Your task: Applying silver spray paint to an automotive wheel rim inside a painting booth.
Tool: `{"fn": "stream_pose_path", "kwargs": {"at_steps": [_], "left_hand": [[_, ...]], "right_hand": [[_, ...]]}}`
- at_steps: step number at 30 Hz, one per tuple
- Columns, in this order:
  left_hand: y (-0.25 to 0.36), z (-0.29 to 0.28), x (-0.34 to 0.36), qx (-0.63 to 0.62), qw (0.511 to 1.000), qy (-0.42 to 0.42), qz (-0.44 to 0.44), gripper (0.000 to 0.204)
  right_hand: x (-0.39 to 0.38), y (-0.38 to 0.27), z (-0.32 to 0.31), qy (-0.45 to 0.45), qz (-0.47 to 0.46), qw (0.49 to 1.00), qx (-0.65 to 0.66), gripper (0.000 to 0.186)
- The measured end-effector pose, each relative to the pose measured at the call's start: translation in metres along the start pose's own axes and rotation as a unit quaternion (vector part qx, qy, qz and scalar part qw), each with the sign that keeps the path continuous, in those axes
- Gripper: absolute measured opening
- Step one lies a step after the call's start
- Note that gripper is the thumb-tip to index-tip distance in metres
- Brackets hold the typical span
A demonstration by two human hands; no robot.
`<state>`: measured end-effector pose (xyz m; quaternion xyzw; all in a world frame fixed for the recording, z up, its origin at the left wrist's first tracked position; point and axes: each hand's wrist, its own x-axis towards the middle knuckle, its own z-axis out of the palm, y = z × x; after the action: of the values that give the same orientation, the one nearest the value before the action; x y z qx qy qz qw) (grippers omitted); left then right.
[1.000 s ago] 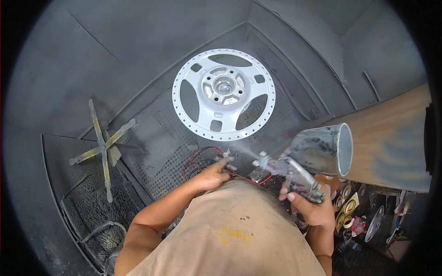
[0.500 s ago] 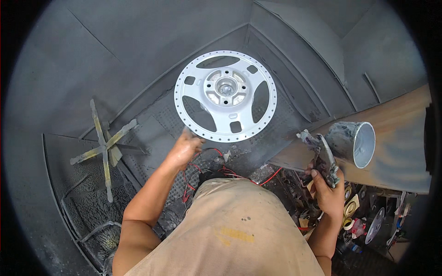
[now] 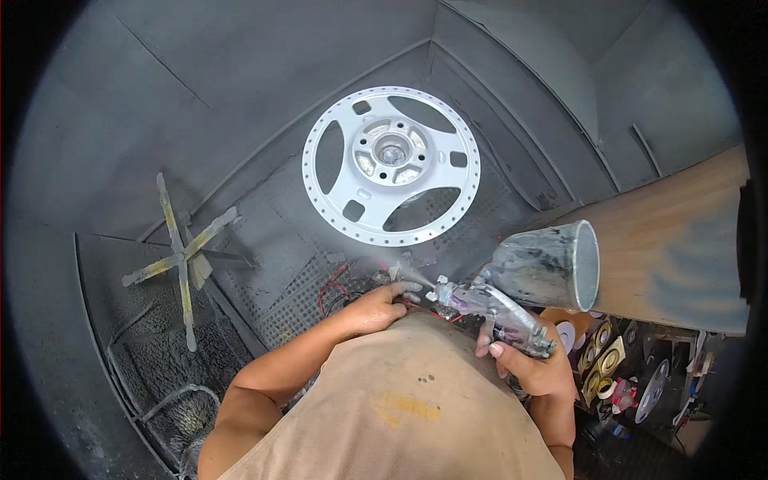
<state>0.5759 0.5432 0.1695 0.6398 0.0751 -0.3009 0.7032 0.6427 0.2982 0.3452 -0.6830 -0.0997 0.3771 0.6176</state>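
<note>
A white wheel face (image 3: 342,128) with a silver hub, three long cutouts and small rim holes sits above the booth floor. My right hand (image 3: 524,360) grips a paint-smeared spray gun (image 3: 492,308) with a cup (image 3: 536,264) on top; a fine mist streams from its nozzle toward the wheel's near side. My left hand (image 3: 380,304) is below the rim, beside my shirt, fingers apart with the index stretched out close to the mist, holding nothing that I can see. Red cables (image 3: 332,288) lie on the floor beyond it.
A cross-shaped stand (image 3: 182,256) with tape on its arms is at left. Grey booth walls (image 3: 200,64) surround the wheel. A wooden board (image 3: 680,240) stands at right, with tape rolls (image 3: 608,360) and other items beneath. A perforated floor panel (image 3: 296,312) shows below.
The wheel has turned, its cutouts in new positions. My left hand has come down from the rim toward my body. The gun has swung back left, its mist clearer.
</note>
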Motion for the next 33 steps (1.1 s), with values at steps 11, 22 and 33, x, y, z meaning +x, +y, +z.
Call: {"fn": "stream_pose_path", "kwargs": {"at_steps": [11, 22, 33], "left_hand": [[-0.047, -0.005, 0.011, -0.015, 1.000, 0.003, -0.014, 0.048], [-0.046, -0.017, -0.001, 0.090, 0.994, 0.056, -0.014, 0.047], [-0.355, -0.134, -0.037, 0.523, 0.834, 0.148, -0.090, 0.026]], "right_hand": [[0.018, -0.011, -0.055, 0.266, -0.070, 0.943, -0.189, 0.011], [0.043, -0.017, 0.003, -0.013, 0.084, 0.988, -0.130, 0.018], [0.114, -0.053, 0.025, 0.109, -0.132, 0.979, -0.111, 0.018]]}}
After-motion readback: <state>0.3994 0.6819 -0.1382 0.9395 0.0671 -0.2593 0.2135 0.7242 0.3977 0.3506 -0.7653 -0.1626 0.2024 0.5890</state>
